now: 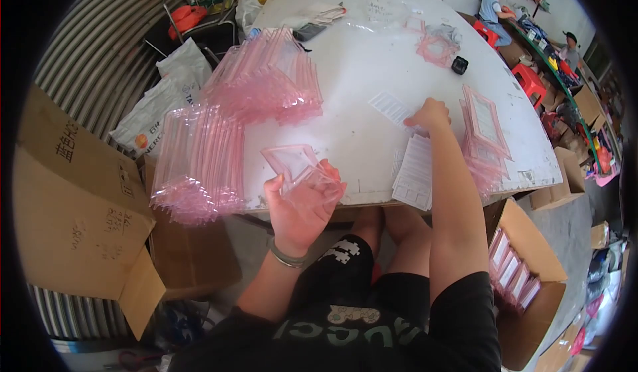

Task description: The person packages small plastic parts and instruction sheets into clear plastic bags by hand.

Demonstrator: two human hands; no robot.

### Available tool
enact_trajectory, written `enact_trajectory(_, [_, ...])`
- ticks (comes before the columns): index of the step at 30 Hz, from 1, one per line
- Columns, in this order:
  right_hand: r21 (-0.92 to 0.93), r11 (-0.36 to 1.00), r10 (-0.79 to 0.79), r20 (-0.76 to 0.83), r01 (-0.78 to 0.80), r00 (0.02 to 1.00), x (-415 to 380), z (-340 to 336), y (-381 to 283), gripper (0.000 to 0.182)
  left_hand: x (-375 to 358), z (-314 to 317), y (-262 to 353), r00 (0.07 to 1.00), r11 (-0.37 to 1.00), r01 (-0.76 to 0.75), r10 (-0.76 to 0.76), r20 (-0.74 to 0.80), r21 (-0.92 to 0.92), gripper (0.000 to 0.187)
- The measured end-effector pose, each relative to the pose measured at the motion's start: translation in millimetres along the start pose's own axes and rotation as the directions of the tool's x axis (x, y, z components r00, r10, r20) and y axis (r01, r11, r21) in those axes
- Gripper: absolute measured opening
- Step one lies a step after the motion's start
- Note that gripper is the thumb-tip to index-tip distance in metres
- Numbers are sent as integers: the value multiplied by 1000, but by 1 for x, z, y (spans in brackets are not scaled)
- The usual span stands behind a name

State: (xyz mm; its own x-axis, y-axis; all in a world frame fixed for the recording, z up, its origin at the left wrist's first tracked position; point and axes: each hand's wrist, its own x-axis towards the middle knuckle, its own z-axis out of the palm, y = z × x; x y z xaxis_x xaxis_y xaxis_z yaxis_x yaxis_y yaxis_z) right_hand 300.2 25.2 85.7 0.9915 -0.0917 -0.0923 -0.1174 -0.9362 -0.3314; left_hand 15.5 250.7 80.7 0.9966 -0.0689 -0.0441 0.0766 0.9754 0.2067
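My left hand [302, 206] is closed around a clear plastic pouch with pink edging [292, 161], held above the front of the table. The pouch is slightly folded, its upper end standing free of my fingers. My right hand [430, 115] reaches forward with curled fingers, its thumb at the corner of a printed paper slip [391, 108]. Just below that hand, a stack of printed slips [414, 173] lies near the table edge. To its right is a pile of pink-edged pouches with printed slips inside [486, 126].
Large stacks of pink-edged pouches [199, 153] cover the table's left side. A small black object [459, 65] and loose pink-edged pieces [438, 48] lie farther back. An open carton [531, 239] with filled pouches stands at lower right, a big carton [80, 192] at left. Two people sit behind.
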Motion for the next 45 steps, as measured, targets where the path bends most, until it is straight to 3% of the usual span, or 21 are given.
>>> enact_trajectory(4, [-32, 999, -15, 198, 22, 980, 18, 0, -9, 63, 1, -4, -2, 1000, 1000, -21, 21, 13, -23, 74])
enact_trajectory(7, [-76, 997, 43, 110, -34, 993, 15, 5, -12, 57, 2, -11, -1, 997, 997, -21, 26, 71, -68, 84])
enact_trajectory(10, [23, 985, -170, -31, 171, 985, 23, 17, -10, 37, 2, -12, 2, 998, 993, -19, 26, 60, -117, 84])
enact_trajectory(11, [120, 947, -271, -202, 299, 941, 24, 21, -6, 32, 2, -13, 2, 998, 992, -20, 28, 57, -121, 84])
enact_trajectory(13, [230, 795, -371, -548, 562, 750, -16, 0, -18, 24, 5, -11, 2, 999, 994, -32, 36, 38, -107, 79])
enact_trajectory(15, [466, 599, -326, -601, 651, 730, -101, -46, -23, 16, 5, -6, 3, 997, 993, -82, 82, -2, -80, 71])
enact_trajectory(17, [824, 436, -251, -275, 362, 928, -188, -71, -1, 15, 9, -2, 5, 971, 984, -65, 101, 216, -167, 74])
enact_trajectory(18, [924, 253, -299, -209, 288, 931, -220, -65, 19, 8, 9, 1, 3, 942, 978, -39, 104, 319, -205, 76])
enact_trajectory(19, [994, 78, -283, -49, 74, 958, -254, -61, 30, 8, 6, 7, 0, 981, 984, -180, 178, 76, 10, 81])
enact_trajectory(21, [972, 70, -266, 234, -223, 935, -304, -49, 49, 9, 7, 12, -6, 969, 971, -235, 231, 91, 39, 84])
enact_trajectory(23, [894, -69, -311, 403, -443, 861, -323, -28, 69, 9, 13, 3, -7, 943, 984, -176, 175, 283, -23, 92])
enact_trajectory(25, [863, -156, -257, 435, -481, 863, -329, -15, 81, 9, 18, 1, -13, 880, 994, -106, 101, 465, -15, 96])
enact_trajectory(29, [872, -221, -143, 415, -438, 899, -335, -24, 75, 11, 12, 7, -17, 805, 988, -128, 49, 592, 91, 108])
enact_trajectory(35, [864, -234, -194, 408, -446, 892, -336, -19, 78, 10, 0, 14, -10, 803, 957, -214, 60, 593, 193, 117])
enact_trajectory(45, [845, -274, -183, 422, -459, 888, -346, -16, 70, 9, -2, 13, -12, 814, 956, -210, 54, 579, 206, 119])
